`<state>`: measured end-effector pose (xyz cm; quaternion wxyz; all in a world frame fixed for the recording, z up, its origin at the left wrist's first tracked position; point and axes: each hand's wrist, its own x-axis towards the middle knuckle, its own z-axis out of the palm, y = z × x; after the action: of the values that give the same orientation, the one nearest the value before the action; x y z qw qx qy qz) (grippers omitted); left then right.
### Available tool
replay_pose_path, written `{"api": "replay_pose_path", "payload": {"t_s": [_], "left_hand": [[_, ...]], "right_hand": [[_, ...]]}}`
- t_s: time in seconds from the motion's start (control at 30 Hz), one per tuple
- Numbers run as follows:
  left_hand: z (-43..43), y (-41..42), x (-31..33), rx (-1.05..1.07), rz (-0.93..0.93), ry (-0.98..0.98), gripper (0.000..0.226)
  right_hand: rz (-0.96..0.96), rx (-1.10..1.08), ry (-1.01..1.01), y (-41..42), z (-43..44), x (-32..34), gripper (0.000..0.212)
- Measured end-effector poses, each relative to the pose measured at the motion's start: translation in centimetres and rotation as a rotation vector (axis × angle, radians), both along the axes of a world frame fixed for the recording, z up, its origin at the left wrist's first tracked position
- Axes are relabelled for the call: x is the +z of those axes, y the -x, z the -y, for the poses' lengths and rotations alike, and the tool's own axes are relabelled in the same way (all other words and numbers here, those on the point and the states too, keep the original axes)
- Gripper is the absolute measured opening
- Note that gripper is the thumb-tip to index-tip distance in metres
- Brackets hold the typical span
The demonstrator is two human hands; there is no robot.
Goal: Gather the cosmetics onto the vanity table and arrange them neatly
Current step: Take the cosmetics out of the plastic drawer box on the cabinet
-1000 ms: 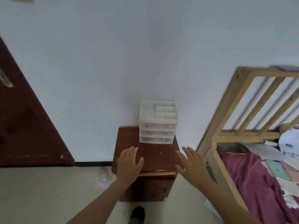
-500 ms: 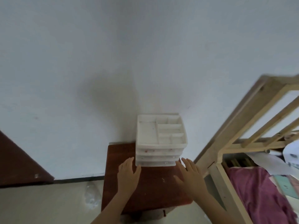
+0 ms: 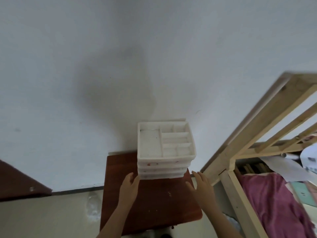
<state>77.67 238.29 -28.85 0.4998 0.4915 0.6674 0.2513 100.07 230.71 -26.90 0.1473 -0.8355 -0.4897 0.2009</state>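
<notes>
Organizer (image 3: 166, 152): white plastic, at back of table (image 3: 154, 203). Likely light, stiff, slick; drawers (image 3: 164, 169) may slide out. Your left hand (image 3: 129, 185), right hand (image 3: 200, 186): fingers straight, empty, over table. Grip low sides.

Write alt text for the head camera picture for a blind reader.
A person's left hand and right hand, both open, reach toward a white drawer organizer on a dark wooden table against a white wall. A wooden bed frame stands at right.
</notes>
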Motion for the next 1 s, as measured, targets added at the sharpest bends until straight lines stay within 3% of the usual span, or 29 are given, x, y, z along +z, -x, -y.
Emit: {"api": "replay_pose_path", "payload": {"t_s": [0.1,0.3,0.43,0.6,0.8,1.0], "left_hand": [[-0.4,-0.1,0.2,0.009,0.034,0.014,0.044],[-1.8,-0.9,0.6,0.061,0.222,0.039,0.053],[-3.3,-1.2,0.5,-0.065,0.268,0.079,0.060],[-4.3,-2.1,1.1,-0.111,0.353,0.049,0.051],[-4.1,-2.1,0.6,-0.123,0.331,0.061,0.052],[-3.1,-2.9,0.3,-0.061,0.350,0.051,0.055]], "right_hand": [[-0.136,-0.073,-0.039,-1.0,-0.8,0.2,0.055],[-0.583,-0.304,-0.105,-2.6,-2.7,0.5,0.059],[-0.615,-0.289,-0.172,-3.4,-4.2,1.2,0.059],[-0.894,-0.218,-0.116,-3.7,-6.6,1.4,0.061],[-0.972,-0.203,-0.142,-3.0,-6.7,1.4,0.049],[-1.031,-0.235,-0.162,-2.5,-5.5,1.5,0.051]]}}
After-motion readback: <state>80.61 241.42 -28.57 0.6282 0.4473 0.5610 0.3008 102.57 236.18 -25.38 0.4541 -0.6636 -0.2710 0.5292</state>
